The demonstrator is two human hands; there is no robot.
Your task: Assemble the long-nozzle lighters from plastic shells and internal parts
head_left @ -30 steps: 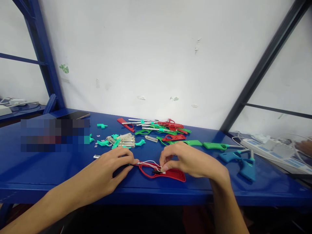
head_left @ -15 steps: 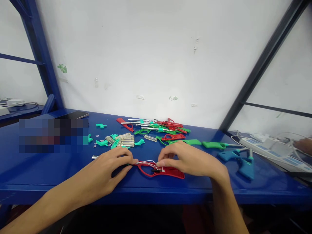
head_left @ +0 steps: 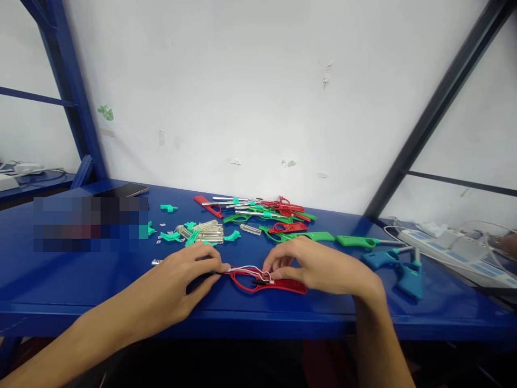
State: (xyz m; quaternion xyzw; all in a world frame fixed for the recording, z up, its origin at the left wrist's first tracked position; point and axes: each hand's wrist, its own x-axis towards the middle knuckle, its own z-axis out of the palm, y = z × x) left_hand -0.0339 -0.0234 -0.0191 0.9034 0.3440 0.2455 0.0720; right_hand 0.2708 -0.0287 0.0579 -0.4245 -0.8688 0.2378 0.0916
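Note:
A red lighter shell half (head_left: pixel 297 286) lies on the table in front of me, its inside facing up. White wires (head_left: pixel 247 268) run along it, with a black part (head_left: pixel 259 282) beside them. My left hand (head_left: pixel 197 269) pinches the left end where the wires enter the lighter's tube; a metal tip (head_left: pixel 156 262) sticks out past that hand. My right hand (head_left: pixel 294 264) is closed over the shell, thumb and fingertips at the looped white wire. Whether they grip the wire or press it down is hard to make out.
Behind my hands lie clear fuel tanks (head_left: pixel 212 231), teal triggers (head_left: pixel 169 236), metal tubes (head_left: pixel 226 200), and red and green shell halves (head_left: pixel 288 227). On the right are a green lighter (head_left: pixel 355 242), blue lighters (head_left: pixel 410 283) and a power strip (head_left: pixel 476 258). A phone (head_left: pixel 127 190) lies back left.
My right fingertips have shifted slightly, and the white wire now forms a clearer loop beside them. My left hand keeps its pinch at the tube end.

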